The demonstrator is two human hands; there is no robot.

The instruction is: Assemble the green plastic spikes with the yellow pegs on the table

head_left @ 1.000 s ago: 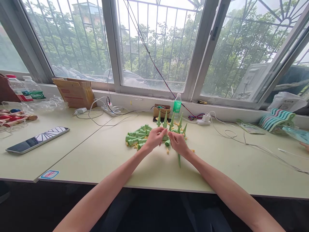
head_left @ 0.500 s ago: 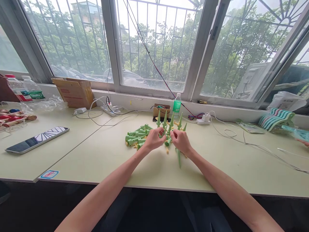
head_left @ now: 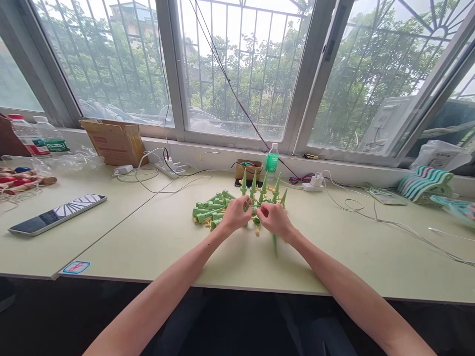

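Observation:
Above the table's middle, my left hand (head_left: 236,213) is closed, fingertips pinched around a green plastic piece (head_left: 255,209) that is mostly hidden between the hands. My right hand (head_left: 275,218) faces it, fingers curled and pinched. From beneath the right palm a green watering spike (head_left: 275,245) points down toward me, slightly blurred. Left of my hands lies a pile of green plastic tubes (head_left: 208,211) with small yellow parts among them. Behind the hands several green spikes (head_left: 263,187) stand point up with yellow pieces at their sides. A yellow valve piece (head_left: 257,231) lies just below the hands.
A green-labelled bottle (head_left: 272,161) and a small open carton (head_left: 248,169) stand behind the spikes. Cables and a power strip (head_left: 172,169) run along the window sill. A phone (head_left: 59,214) lies left; teal and pink hangers (head_left: 423,185) are stacked right.
Both hands have shifted slightly, and the green piece between them has turned and dropped lower. The spike under my right hand has moved a little. At the far right, a teal item has moved.

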